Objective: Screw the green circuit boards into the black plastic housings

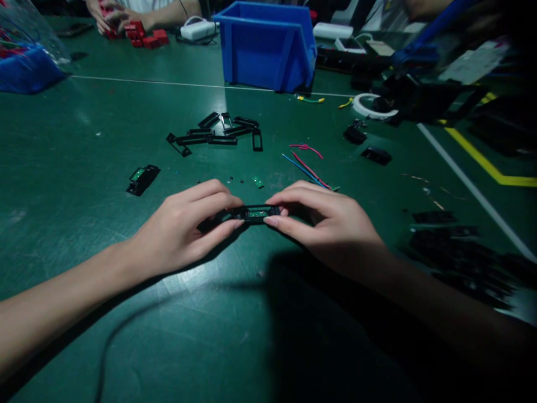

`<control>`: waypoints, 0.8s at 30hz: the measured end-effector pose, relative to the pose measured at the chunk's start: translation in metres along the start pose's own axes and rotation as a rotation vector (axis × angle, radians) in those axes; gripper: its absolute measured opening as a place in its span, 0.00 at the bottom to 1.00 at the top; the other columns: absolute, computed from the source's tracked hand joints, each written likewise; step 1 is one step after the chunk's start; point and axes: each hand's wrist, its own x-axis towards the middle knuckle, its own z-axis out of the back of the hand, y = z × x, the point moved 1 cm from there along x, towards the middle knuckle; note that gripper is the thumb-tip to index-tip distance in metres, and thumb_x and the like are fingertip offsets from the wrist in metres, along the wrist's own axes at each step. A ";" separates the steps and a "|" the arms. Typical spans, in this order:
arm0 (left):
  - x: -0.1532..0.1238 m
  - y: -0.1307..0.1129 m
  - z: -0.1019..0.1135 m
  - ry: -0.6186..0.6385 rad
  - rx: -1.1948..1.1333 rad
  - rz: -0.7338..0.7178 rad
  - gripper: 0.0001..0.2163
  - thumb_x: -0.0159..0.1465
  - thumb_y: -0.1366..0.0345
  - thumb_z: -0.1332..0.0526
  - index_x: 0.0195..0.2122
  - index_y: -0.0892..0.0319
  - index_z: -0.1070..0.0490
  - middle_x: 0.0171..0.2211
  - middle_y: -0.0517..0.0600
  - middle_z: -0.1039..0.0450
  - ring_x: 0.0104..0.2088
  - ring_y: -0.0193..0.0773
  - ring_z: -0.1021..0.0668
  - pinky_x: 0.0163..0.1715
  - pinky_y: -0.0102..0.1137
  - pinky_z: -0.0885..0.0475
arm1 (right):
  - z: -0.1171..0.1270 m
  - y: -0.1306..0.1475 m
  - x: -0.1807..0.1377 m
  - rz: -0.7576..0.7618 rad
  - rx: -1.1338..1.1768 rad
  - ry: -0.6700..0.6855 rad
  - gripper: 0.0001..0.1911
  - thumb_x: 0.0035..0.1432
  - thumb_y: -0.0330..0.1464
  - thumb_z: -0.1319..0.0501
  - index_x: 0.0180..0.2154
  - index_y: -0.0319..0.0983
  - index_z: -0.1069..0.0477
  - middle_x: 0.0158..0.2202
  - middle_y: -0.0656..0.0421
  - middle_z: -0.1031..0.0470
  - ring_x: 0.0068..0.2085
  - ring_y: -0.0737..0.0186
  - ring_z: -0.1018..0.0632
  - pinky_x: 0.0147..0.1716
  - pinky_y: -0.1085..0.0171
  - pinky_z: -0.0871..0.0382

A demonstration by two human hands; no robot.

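Observation:
Between my two hands is a small black plastic housing (255,214) with a green circuit board visible inside it. My left hand (188,218) pinches its left end between thumb and fingers. At the opposite end, the thumb and fingers of my right hand (323,215) grip it too. My fingertips cover both ends of the housing. Just beyond it lies a tiny green circuit board (258,182). To the left of my left hand sits another black housing (142,179) with a green board in it. Several black rectangular frames (222,140) lie in a loose pile farther off.
Red and blue wires (308,168) lie beyond my right hand. A blue bin (266,50) stands at the back, with a white ring (373,106) to its right. Dark parts (457,240) are heaped at right. Across the table, another person's hands (111,19) hold red pieces.

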 end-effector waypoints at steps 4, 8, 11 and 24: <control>0.000 0.000 -0.001 0.006 -0.002 -0.002 0.10 0.72 0.67 0.35 0.52 0.66 0.23 0.43 0.52 0.24 0.39 0.31 0.23 0.41 0.26 0.28 | 0.001 0.000 0.001 -0.004 0.018 0.014 0.07 0.64 0.33 0.31 0.44 0.40 0.19 0.39 0.62 0.21 0.39 0.69 0.22 0.43 0.69 0.28; -0.001 0.000 0.000 0.017 -0.007 0.000 0.10 0.72 0.67 0.36 0.51 0.65 0.23 0.42 0.52 0.24 0.39 0.31 0.24 0.40 0.26 0.28 | 0.001 0.000 0.002 0.010 0.006 0.019 0.08 0.64 0.33 0.31 0.44 0.40 0.18 0.39 0.61 0.21 0.40 0.69 0.22 0.43 0.69 0.28; -0.001 0.001 -0.001 0.022 -0.009 0.002 0.10 0.72 0.66 0.36 0.51 0.65 0.23 0.42 0.51 0.24 0.38 0.31 0.24 0.40 0.26 0.29 | 0.000 0.000 0.002 0.014 0.001 0.026 0.08 0.64 0.33 0.31 0.44 0.39 0.18 0.39 0.61 0.21 0.39 0.69 0.22 0.43 0.69 0.28; -0.002 0.001 -0.002 0.046 -0.001 0.009 0.10 0.72 0.65 0.36 0.51 0.63 0.24 0.41 0.50 0.25 0.38 0.32 0.24 0.39 0.27 0.29 | 0.000 0.000 0.004 -0.005 -0.030 0.049 0.08 0.63 0.35 0.31 0.43 0.41 0.18 0.40 0.59 0.19 0.40 0.63 0.21 0.44 0.63 0.27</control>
